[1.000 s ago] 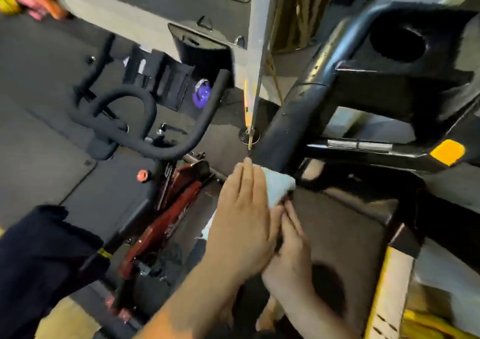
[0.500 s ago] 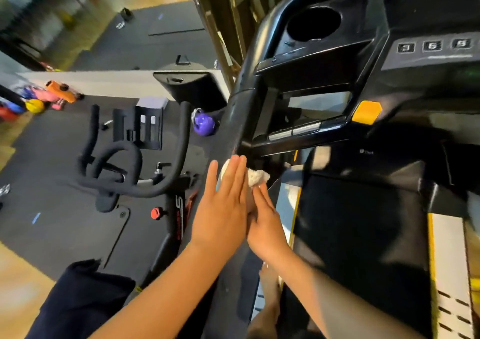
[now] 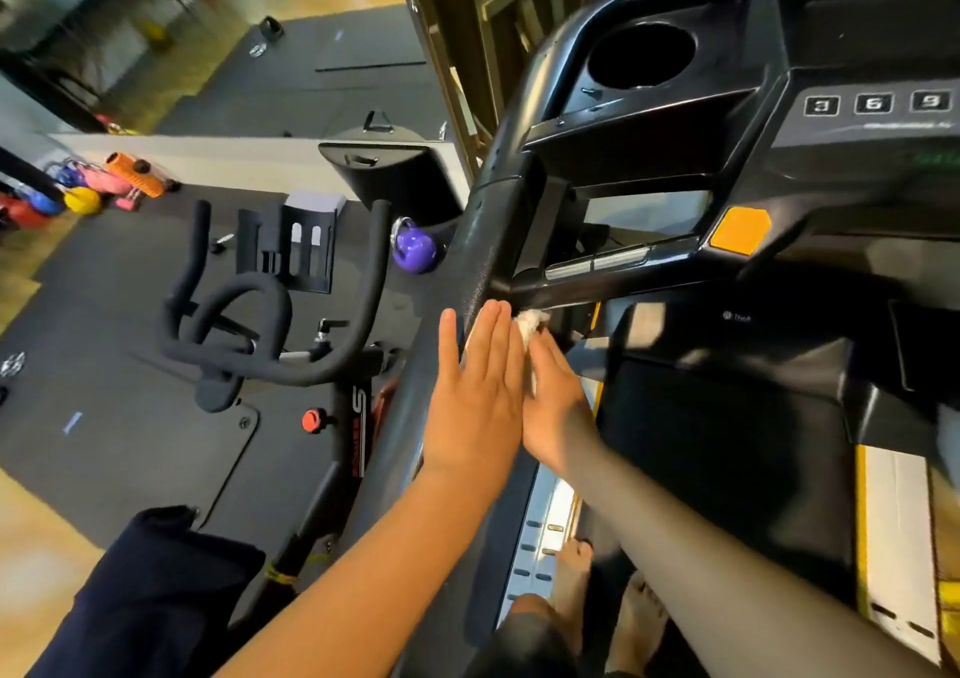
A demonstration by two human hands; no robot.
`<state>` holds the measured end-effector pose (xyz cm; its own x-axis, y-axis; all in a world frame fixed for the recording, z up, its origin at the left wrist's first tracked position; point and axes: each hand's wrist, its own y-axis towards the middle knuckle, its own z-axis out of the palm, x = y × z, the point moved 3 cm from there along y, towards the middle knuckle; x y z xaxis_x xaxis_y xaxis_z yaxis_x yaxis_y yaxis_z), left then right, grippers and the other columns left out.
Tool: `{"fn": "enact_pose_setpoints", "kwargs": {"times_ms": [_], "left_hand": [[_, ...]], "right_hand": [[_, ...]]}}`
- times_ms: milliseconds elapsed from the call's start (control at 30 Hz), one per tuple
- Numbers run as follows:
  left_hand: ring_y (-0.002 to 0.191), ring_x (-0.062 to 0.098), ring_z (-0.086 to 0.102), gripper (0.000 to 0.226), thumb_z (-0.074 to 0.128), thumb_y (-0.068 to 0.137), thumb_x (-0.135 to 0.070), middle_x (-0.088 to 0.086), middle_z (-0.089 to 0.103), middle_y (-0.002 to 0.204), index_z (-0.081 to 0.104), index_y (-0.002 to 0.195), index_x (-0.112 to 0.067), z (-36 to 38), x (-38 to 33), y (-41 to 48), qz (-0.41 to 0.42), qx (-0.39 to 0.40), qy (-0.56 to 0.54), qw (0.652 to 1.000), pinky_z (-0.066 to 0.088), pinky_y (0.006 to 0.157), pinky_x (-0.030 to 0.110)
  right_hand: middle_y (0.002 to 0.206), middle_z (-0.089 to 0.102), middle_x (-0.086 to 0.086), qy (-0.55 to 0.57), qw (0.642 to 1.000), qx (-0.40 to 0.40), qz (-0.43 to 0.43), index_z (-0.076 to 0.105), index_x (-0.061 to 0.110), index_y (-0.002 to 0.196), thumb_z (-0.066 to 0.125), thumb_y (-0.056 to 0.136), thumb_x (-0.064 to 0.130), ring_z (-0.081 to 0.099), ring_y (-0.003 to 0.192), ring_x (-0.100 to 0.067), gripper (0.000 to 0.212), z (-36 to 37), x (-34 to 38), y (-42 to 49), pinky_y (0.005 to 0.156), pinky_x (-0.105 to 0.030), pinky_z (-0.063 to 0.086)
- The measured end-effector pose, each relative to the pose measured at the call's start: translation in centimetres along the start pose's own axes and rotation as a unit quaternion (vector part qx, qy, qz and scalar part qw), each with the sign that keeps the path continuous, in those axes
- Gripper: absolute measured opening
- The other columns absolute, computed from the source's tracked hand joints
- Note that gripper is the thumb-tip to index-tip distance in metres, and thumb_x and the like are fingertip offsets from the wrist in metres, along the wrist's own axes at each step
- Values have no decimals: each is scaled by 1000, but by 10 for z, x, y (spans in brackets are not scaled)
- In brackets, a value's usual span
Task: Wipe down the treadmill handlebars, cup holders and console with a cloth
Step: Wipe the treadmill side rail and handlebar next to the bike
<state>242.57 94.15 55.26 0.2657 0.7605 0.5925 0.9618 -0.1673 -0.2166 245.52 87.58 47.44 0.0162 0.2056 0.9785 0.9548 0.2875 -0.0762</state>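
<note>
Both hands meet mid-frame in head view, fingers straight: left hand [image 3: 478, 391] flat on handlebar [image 3: 467, 246], right hand [image 3: 558, 407] pressing white cloth [image 3: 530, 321] against it. Cup holder [image 3: 641, 56] and console [image 3: 878, 105] upper right.

cloth [image 3: 530, 321] slid up the handlebar [image 3: 467, 261], less cloth showing

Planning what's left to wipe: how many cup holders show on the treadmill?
1: the round cup holder at the left end of the console, left of the number keys. Others on the right side may be out of frame.
</note>
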Motion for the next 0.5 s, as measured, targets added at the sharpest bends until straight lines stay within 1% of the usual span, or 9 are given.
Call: {"fn": "enact_pose_setpoints", "kwargs": {"times_ms": [33,67,133,167,200,267,333,400,500], "left_hand": [[143,43,-27,73,28,103,-30,27,-22,157,-18,150,3,2,1,-5,5,-9,-15,1000,-13,109,71],[144,45,-24,73,30,101,-27,27,-19,158,-14,151,2,6,3,-9,15,-21,-34,999,-11,110,70],[148,43,-8,72,42,94,-20,24,0,161,5,154,-4,12,16,-15,46,-61,-107,991,0,115,66],[150,40,3,73,51,87,-18,21,13,161,20,152,-7,15,22,-15,68,-83,-144,984,9,116,64],[150,36,11,74,58,80,-17,17,23,160,31,148,-9,15,28,-14,85,-103,-171,976,15,116,62],[150,30,16,78,62,74,-19,11,28,159,36,148,-14,17,34,-13,74,-111,-235,963,15,117,59],[149,27,19,76,61,80,-23,8,29,159,34,150,-21,21,40,-20,7,-102,-333,938,13,119,53],[147,26,27,67,56,84,-28,11,32,156,36,148,-27,30,45,-29,-40,-118,-397,909,18,117,54],[147,28,27,58,41,91,-33,12,35,156,37,148,-21,41,53,-26,-60,-113,-438,890,23,114,62]], "right_hand": [[137,58,0,16,1000,0,8,50,27,139,41,103,36,53,127,-14,38,5,3,-7,110,-33,38],[138,57,-1,-36,999,-1,-11,48,25,140,41,104,31,53,128,-13,37,6,4,-14,107,-25,40],[151,41,0,-163,986,4,-45,35,20,149,49,100,16,40,137,-10,51,1,11,-18,107,-9,26],[156,29,5,-153,988,-7,-14,28,21,152,50,96,10,32,140,-6,60,-1,10,-12,106,-6,20],[158,22,9,-165,986,-13,2,26,23,152,51,94,7,28,140,-5,66,-6,13,-6,105,-8,19],[155,22,14,-133,991,-18,6,33,26,149,53,90,5,31,137,-4,66,-7,22,-2,103,-9,23],[152,27,14,-89,995,-42,-10,40,23,146,55,87,4,31,133,3,63,0,40,-9,100,0,22],[149,33,10,-96,993,-69,-19,44,14,143,52,81,7,29,132,6,63,8,51,-15,103,1,17],[142,42,0,-174,976,-110,-66,52,11,138,48,78,11,37,134,-11,60,1,67,-3,112,-13,22]]}}
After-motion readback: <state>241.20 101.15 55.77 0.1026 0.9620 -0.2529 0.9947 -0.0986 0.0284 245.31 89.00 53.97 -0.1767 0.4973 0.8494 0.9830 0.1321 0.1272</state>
